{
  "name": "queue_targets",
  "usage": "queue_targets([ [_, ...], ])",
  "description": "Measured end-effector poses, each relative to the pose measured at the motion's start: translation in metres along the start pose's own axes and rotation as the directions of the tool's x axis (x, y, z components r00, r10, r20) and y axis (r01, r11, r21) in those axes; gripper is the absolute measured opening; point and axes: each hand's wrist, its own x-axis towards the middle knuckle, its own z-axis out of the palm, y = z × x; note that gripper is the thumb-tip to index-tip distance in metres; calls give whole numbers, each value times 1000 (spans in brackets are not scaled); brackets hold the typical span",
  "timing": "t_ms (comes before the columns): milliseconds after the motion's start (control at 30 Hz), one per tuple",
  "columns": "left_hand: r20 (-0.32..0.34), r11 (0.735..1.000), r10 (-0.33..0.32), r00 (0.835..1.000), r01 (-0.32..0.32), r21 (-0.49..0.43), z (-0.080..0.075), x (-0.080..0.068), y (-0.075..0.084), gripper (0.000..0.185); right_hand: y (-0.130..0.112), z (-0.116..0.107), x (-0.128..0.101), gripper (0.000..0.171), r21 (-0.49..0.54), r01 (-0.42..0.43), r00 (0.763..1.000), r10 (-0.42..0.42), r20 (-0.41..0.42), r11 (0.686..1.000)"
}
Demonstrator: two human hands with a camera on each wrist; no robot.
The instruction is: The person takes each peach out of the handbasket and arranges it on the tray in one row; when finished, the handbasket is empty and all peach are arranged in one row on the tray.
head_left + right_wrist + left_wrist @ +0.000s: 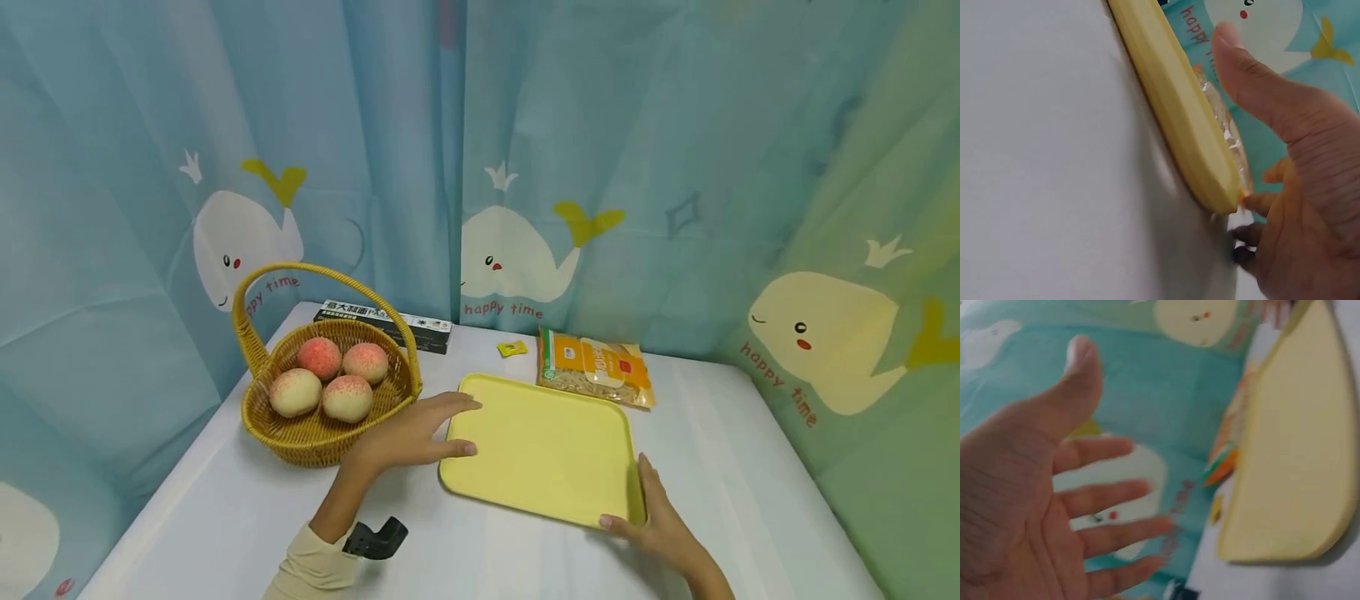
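A yellow rectangular tray [540, 450] lies on the white table, its flat inside facing up. My left hand [412, 429] hovers at the tray's left side, thumb and fingers spread and holding nothing; the left wrist view shows its palm apart from the tray [1297, 444]. At the tray's near right corner is my right hand [656, 517], thumb by the front rim and fingers along the right side. In the right wrist view the right hand's thumb stands straight, away from the tray [1179, 112], with the fingertips close to its corner.
A wicker basket [322, 454] with a tall handle holds several peaches [348, 398] left of the tray. Behind it lies a black-and-white box [431, 333]. A small yellow packet [512, 348] and an orange food bag [596, 367] lie beyond the tray, before a whale-print curtain [645, 167].
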Motion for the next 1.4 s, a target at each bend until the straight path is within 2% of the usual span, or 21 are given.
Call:
queue_targets([
  [100, 17, 998, 32, 999, -31, -59, -14, -12, -5, 53, 7, 8, -4, 121, 17, -15, 1000, 16, -7, 1000],
  [267, 13, 986, 50, 999, -47, -162, -37, -24, -14, 42, 16, 16, -6, 117, -76, 119, 986, -127, -104, 990],
  [333, 6, 977, 63, 998, -60, -204, -48, -27, -17, 38, 17, 16, -5, 118, -112, 137, 981, -151, -122, 984],
  [433, -13, 967, 74, 997, -75, -242, -62, -30, -24, 35, 16, 15, -3, 120, -131, 129, 983, -144, -116, 983],
  [533, -26, 971, 61, 998, -65, -232, -72, -32, -33, 35, 16, 16, -3, 119, -158, 128, 982, -147, -114, 979],
  [767, -82, 977, -13, 997, -4, -212, -92, -34, -49, 36, 15, 18, -4, 123, -177, 3, 996, -19, -85, 984],
  [1100, -150, 992, -71, 986, 55, -112, -115, -19, -69, 37, 18, 16, 0, 120, -168, 131, 977, -157, -147, 977],
  [1233, -154, 989, -127, 980, 113, -93, -119, -11, -79, 41, 18, 17, 0, 119, -169, 123, 978, -148, -146, 978],
  [1400, -106, 976, -200, 974, 188, -110, -123, -4, -88, 45, 18, 17, -1, 118, -163, 88, 988, -106, -110, 983],
])
